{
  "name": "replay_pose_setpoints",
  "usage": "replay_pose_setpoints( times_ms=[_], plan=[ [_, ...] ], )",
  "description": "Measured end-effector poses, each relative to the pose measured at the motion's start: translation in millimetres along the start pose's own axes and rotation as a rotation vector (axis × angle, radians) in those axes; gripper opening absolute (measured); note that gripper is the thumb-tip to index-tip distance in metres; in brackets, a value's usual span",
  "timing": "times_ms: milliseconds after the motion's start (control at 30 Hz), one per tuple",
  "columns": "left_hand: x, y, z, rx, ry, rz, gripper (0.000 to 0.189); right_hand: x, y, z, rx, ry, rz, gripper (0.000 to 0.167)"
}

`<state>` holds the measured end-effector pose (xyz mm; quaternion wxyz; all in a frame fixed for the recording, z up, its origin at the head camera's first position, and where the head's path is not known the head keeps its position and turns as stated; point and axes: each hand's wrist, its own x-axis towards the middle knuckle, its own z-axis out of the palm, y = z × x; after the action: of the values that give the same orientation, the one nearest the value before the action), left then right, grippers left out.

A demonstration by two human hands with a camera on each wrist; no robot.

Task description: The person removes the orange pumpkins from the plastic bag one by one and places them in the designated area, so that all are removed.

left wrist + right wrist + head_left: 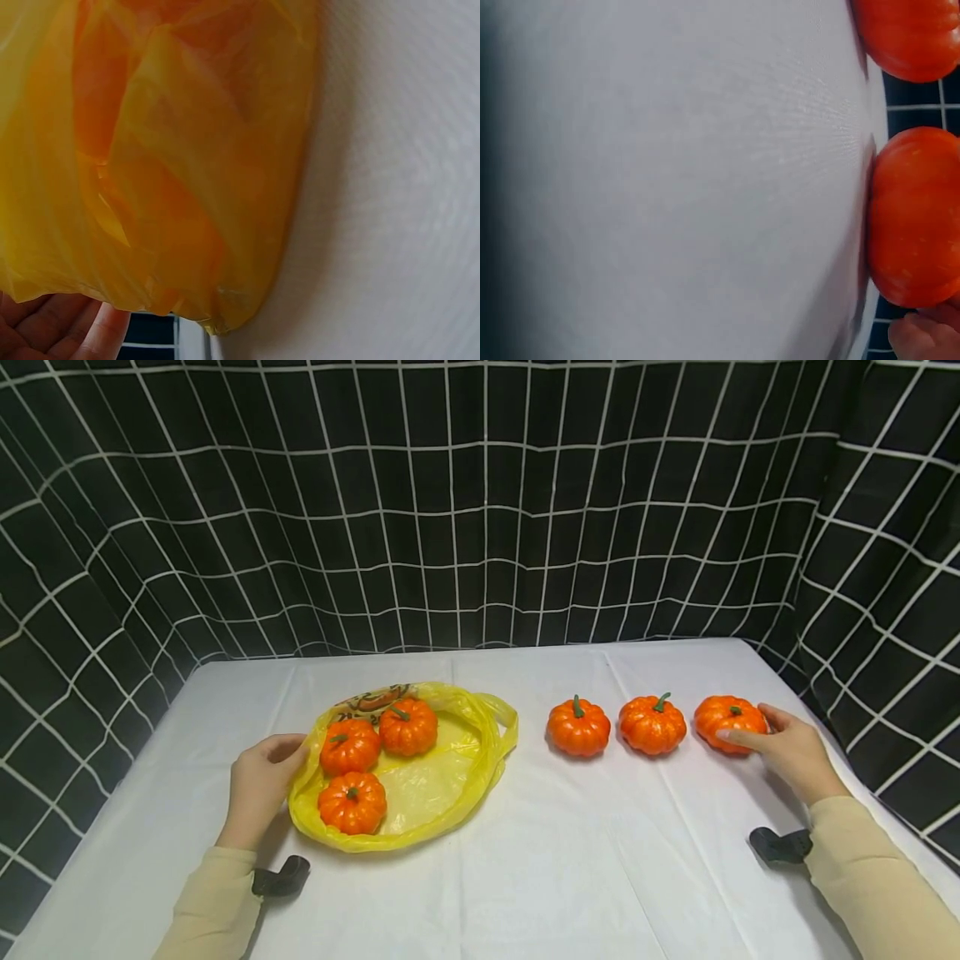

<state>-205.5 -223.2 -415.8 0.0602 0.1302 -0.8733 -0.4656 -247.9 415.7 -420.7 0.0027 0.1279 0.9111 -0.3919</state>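
Observation:
A yellow plastic bag lies spread wide with its mouth facing up, and three small orange pumpkins sit inside toward its left. My left hand pinches the bag's left rim. In the left wrist view its fingers show below the yellow film, partly hidden by it. At the right end of a row of pumpkins, my right hand grips the last pumpkin, thumb over its front and fingers at its right side. That pumpkin rests close on the cloth in the right wrist view, fingertips right against it.
Two more pumpkins, one and another, stand left of the gripped one. A white cloth covers the table. Black curtains with white grid lines rise behind and along both sides. The bag's handle loop points right.

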Motion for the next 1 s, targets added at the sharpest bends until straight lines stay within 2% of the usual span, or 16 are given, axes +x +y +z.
replay_pose_setpoints(
  times_ms=[133, 267, 400, 533, 667, 733, 867, 1000],
  plan=[
    [-0.4, -0.5, 0.7, -0.001, -0.002, 0.003, 0.04, -9.4, -8, -3, -0.023, 0.034, -0.013, 0.1],
    [0.1, -1.4, 0.3, 0.001, -0.004, 0.014, 0.039, -30.1, -29, -1, 0.061, 0.107, -0.026, 0.092],
    [1.4, -2.6, -1.6, 0.009, -0.001, 0.029, 0.038, -52.6, -57, 11, 0.117, 0.168, -0.116, 0.084],
    [2.6, -3.1, -2.3, 0.014, -0.001, 0.042, 0.038, -71.5, -81, 25, 0.143, 0.178, -0.226, 0.081],
    [2.4, -1.4, -1.9, 0.015, -0.007, 0.042, 0.039, -86.7, -103, 45, 0.193, 0.146, -0.349, 0.08],
    [2.3, -0.9, -1.4, 0.014, -0.01, 0.042, 0.039, -92.7, -115, 57, 0.23, 0.098, -0.39, 0.079],
    [2.2, -0.5, -1.6, 0.012, -0.002, 0.038, 0.038, -98.2, -136, 80, 0.297, -0.016, -0.419, 0.08],
    [1.9, -1.3, -1.5, 0.012, 0.001, 0.04, 0.038, -98.7, -150, 102, 0.31, -0.107, -0.427, 0.079]
  ],
)
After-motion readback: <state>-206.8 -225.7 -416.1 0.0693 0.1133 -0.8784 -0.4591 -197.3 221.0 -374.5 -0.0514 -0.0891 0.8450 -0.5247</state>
